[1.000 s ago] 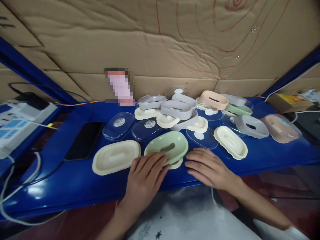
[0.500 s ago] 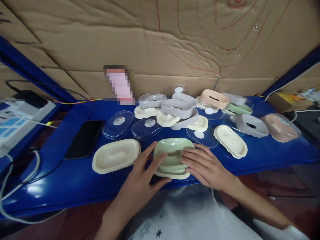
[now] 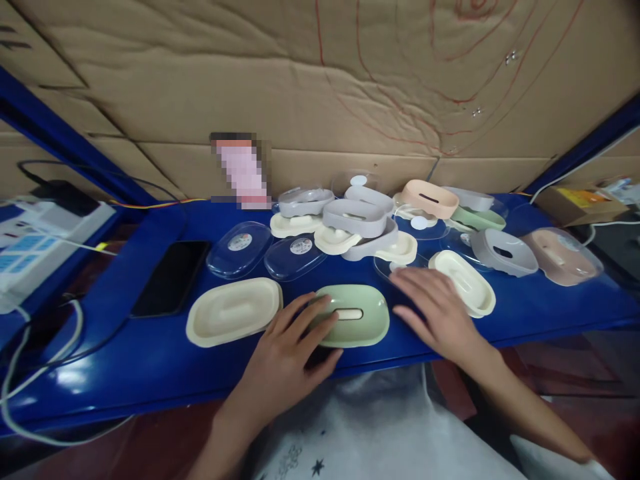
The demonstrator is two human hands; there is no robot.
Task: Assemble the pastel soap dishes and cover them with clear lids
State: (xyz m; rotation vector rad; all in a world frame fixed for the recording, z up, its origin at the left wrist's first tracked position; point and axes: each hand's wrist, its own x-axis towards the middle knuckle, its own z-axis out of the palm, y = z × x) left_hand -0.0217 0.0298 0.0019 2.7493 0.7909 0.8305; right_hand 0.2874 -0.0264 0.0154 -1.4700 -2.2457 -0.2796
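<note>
A light green soap dish lies level on the table in front of me, with a cream strip showing through its slot. My left hand holds its left end, fingers over the rim and thumb by the near edge. To the right, my right hand is open, fingers stretched over a clear lid with a round white sticker. Whether the fingertips touch that lid, I cannot tell. Left of the green dish is a cream base tray; another cream tray lies partly behind my right hand.
Behind are stacked grey dishes, a peach dish and two clear lids. At right stand a grey dish and a lidded pinkish dish. A black phone and a power strip are left. Cardboard walls the back.
The green dish has settled flat, covering the cream base that showed beneath it. My right hand has let go and moved right to the clear lid. My left hand has barely moved.
</note>
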